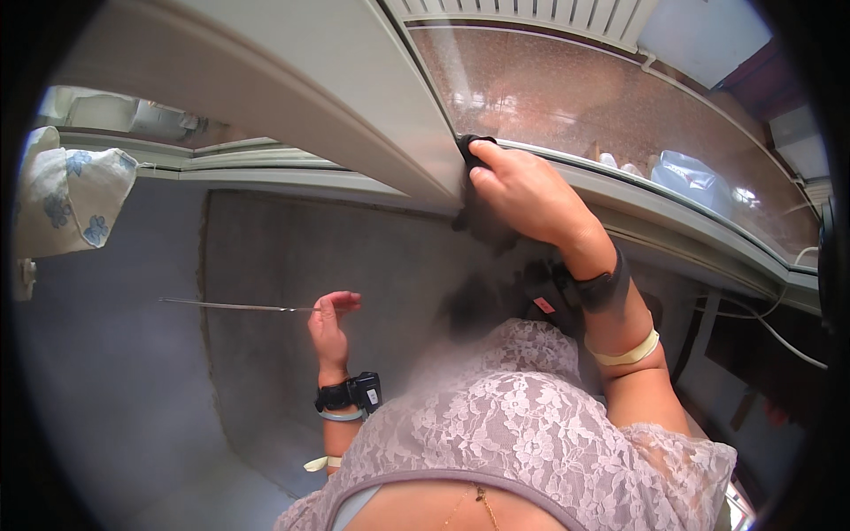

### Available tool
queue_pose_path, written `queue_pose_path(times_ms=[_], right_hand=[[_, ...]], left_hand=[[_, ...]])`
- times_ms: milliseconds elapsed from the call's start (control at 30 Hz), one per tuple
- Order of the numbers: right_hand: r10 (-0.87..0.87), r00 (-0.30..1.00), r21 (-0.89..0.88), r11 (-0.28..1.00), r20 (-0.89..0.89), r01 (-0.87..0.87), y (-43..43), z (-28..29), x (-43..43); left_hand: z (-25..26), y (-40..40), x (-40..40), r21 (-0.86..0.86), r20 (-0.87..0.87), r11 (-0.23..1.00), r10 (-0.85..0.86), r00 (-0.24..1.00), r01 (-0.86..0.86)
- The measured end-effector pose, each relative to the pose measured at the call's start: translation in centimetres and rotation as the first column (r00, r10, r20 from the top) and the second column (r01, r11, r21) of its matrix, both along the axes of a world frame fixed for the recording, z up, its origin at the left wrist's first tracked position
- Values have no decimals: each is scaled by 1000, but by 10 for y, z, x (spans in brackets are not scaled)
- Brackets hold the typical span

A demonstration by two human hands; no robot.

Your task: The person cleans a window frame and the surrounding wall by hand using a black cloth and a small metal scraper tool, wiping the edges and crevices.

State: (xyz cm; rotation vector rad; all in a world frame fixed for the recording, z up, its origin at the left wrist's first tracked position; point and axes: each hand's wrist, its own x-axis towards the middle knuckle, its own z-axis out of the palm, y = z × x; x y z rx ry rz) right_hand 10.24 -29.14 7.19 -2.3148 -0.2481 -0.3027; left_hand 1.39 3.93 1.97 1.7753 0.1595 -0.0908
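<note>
With fingers bent around a black cloth (473,149), my right hand (528,192) presses it at the corner where a pale upright window post (398,126) meets the lower frame and the glass. Part of the cloth hangs below the hand. Lower and to the left, my left hand (334,325) holds a thin metal rod (249,306) that points left, over the grey floor.
Behind the glass lie a clear plastic bag (687,176) and small white items on a reddish-brown surface. A white radiator (551,16) is at the top. A flowered cloth (83,192) hangs at the far left. White cables (783,338) run at the right.
</note>
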Motion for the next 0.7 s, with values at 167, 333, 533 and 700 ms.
queue_pose_path(times_ms=[167, 333, 533, 700], right_hand=[[45, 921, -237, 960, -386, -146, -2, 28, -7], [169, 945, 86, 985, -279, -151, -2, 22, 3], [378, 864, 923, 318, -333, 217, -4, -17, -43], [53, 996, 996, 51, -74, 71, -51, -2, -103]], left_hand=[[1, -4, -1, -12, -36, 1000, -8, 999, 7], [3, -8, 4, -21, -7, 998, -51, 999, 51], [4, -6, 5, -19, 32, 999, -40, 999, 40], [0, -7, 7, 36, 81, 994, -105, 991, 102]])
